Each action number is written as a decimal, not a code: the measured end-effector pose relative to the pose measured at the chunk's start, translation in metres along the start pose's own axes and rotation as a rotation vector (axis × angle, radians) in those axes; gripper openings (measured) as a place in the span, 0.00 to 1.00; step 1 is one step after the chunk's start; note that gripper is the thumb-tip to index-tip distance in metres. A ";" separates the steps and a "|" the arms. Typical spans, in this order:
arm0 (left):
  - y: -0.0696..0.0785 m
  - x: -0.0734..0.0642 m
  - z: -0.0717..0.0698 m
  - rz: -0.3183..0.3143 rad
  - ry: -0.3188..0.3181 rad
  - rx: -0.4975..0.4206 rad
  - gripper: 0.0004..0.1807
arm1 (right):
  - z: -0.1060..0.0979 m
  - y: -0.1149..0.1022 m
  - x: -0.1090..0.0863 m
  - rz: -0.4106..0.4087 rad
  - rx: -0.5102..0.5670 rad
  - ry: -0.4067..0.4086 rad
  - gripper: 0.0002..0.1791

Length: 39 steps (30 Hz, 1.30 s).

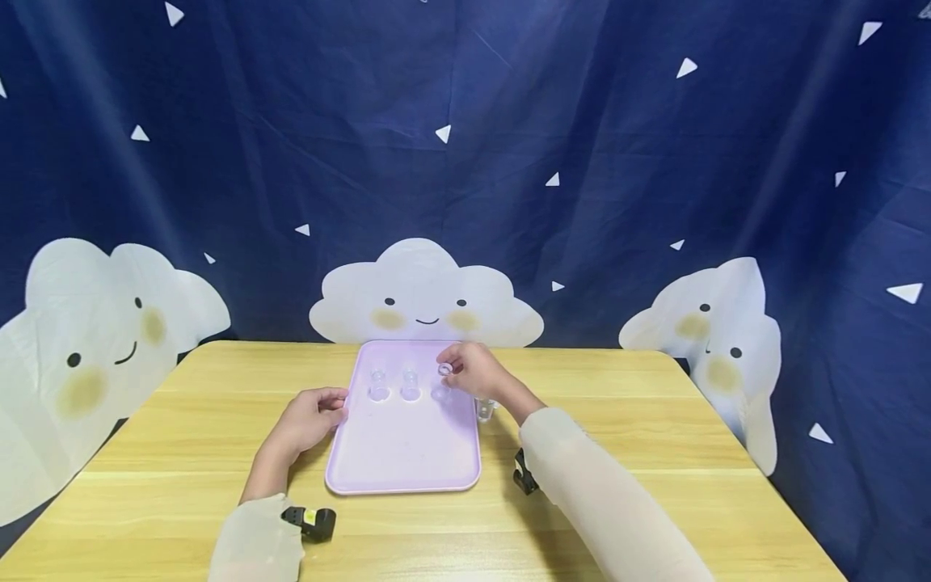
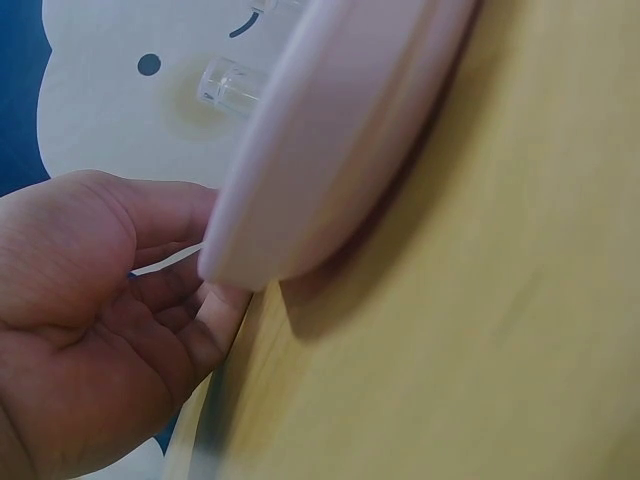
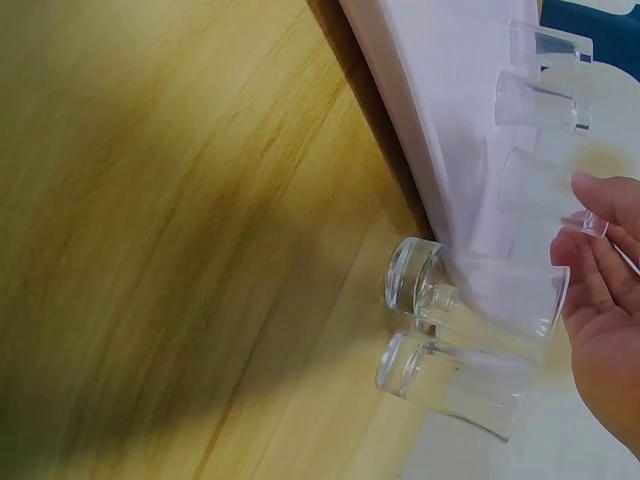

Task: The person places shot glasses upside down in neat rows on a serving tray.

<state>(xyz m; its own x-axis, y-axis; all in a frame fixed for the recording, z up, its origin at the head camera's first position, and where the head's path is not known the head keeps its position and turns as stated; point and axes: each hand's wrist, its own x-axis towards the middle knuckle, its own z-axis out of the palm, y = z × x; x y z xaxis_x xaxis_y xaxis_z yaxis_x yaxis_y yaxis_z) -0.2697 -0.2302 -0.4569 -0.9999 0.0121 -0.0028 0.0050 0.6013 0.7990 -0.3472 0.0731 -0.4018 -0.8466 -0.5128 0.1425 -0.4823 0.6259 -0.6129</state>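
A lilac tray (image 1: 403,453) lies on the wooden table. Three small clear cups (image 1: 410,386) stand in a row near its far end. Just above the rightmost one, my right hand (image 1: 449,369) pinches another small clear cup (image 1: 445,369). In the right wrist view that pinched cup (image 3: 590,222) shows at the fingertips (image 3: 600,205), with the row of cups (image 3: 535,100) beyond. My left hand (image 1: 340,406) holds the tray's left rim. The left wrist view shows its thumb and fingers (image 2: 205,320) around the tray rim (image 2: 330,140).
Two more clear cups (image 3: 450,340) stand on the table against the tray's right edge, under my right wrist (image 1: 486,408). A dark blue cloth with white clouds (image 1: 425,295) hangs behind the table. Bare wood (image 1: 655,420) lies on both sides of the tray.
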 end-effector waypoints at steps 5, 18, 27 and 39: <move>0.000 0.000 0.000 -0.020 0.000 -0.003 0.22 | 0.001 0.000 0.002 -0.009 -0.026 -0.011 0.18; -0.003 0.002 0.001 0.007 0.008 -0.002 0.22 | 0.006 0.002 0.004 0.020 -0.061 -0.041 0.18; 0.000 -0.001 0.000 0.006 0.003 -0.004 0.22 | 0.008 0.001 0.004 -0.004 -0.088 -0.039 0.18; 0.000 -0.001 -0.001 -0.002 0.001 -0.006 0.22 | 0.008 0.000 0.004 0.004 -0.098 -0.042 0.19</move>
<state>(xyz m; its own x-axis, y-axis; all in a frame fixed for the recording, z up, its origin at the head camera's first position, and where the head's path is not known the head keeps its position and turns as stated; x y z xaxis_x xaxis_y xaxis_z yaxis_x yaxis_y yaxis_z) -0.2690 -0.2305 -0.4564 -0.9999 0.0101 -0.0034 0.0034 0.5962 0.8028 -0.3489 0.0666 -0.4075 -0.8392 -0.5334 0.1060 -0.5005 0.6813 -0.5341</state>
